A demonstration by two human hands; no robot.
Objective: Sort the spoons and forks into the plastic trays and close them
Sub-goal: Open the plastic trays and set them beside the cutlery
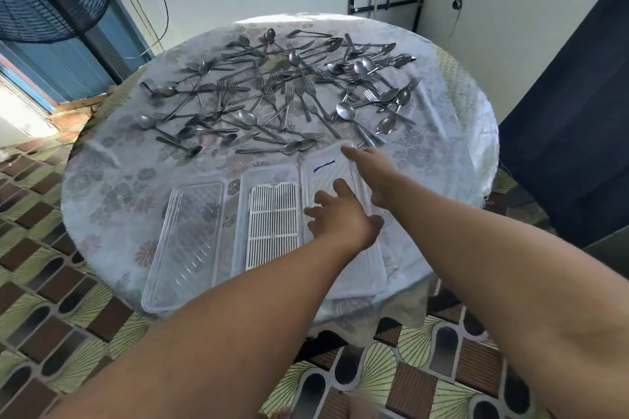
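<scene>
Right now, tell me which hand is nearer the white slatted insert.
Left. The left hand sits just right of the white slatted insert; the right hand reaches farther right, over the clear tray.

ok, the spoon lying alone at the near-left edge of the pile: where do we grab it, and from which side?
Likely by the handle. The spoon lies flat on the table, bowl toward the right, handle running up-left into bare cloth. Come from above and pinch the handle across its width near mid-length; the bowl is wider and curved, and other cutlery lies close beyond it.
</scene>
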